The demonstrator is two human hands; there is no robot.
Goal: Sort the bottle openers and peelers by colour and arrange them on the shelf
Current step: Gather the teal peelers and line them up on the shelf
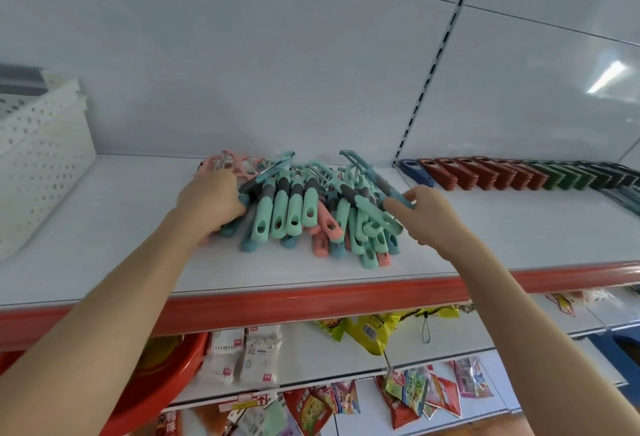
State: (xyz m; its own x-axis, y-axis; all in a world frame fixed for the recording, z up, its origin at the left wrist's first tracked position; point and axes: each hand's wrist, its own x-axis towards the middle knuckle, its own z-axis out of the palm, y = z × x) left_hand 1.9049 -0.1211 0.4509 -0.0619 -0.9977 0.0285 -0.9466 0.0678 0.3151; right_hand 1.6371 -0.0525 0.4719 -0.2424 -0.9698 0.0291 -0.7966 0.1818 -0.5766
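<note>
Sorting the mixed peeler pile (311,214) on the shelf (104,227) by colour; clamping dark teal peelers (246,197) in the left grip (207,200); pinching another teal handle (394,195) with the right grip (426,224); next, probably lifting both clear of the mint and pink ones between the grips; bottle openers (502,174) already rowed beyond the right grip; seeing nothing inside the white basket (38,158), well left of the left grip.

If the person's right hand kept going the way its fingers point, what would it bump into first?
The dark teal peeler at the right edge of the pile of peelers; the right hand seems almost on its handle end, though depth is unclear.
</note>
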